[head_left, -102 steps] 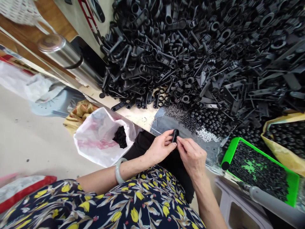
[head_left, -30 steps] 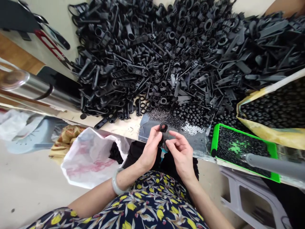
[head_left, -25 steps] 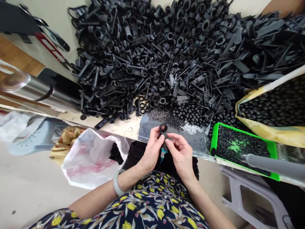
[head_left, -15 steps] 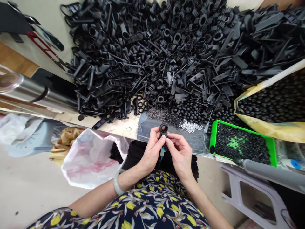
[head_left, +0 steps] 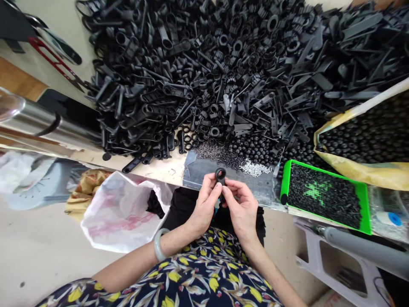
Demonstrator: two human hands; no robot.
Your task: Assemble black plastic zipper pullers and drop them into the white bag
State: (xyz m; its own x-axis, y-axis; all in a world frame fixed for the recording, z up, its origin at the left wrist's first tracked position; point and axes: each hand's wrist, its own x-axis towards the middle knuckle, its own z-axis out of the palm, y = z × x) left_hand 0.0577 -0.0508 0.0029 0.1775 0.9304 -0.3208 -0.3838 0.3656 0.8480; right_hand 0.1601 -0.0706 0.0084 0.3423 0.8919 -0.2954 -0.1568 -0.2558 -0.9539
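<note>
Between both hands, over the front edge of the bench, is a black plastic part with a ring-shaped end (head_left: pixel 220 174). My left hand (head_left: pixel 206 202) pinches it from the left, thumb just below the ring. From the right, my right hand (head_left: pixel 239 204) grips its lower portion with thumb and fingers closed. The ring end points up and away from me; fingers hide most of the stem. Just beyond the hands lie small silver pins (head_left: pixel 254 168), tiny dark pieces (head_left: pixel 209 151) and black beads (head_left: pixel 249 147).
A large heap of black plastic parts (head_left: pixel 179 85) covers the bench. At right stand a green tray (head_left: pixel 286 183) of small black pieces and a yellow-edged bag (head_left: pixel 367 172) of black beads. A white bag (head_left: pixel 118 213) hangs open at left, near a steel cylinder (head_left: pixel 73 134).
The ring end has turned slightly, showing its opening at a different angle. Both hands keep their hold in nearly the same place; the whole view has shifted a little.
</note>
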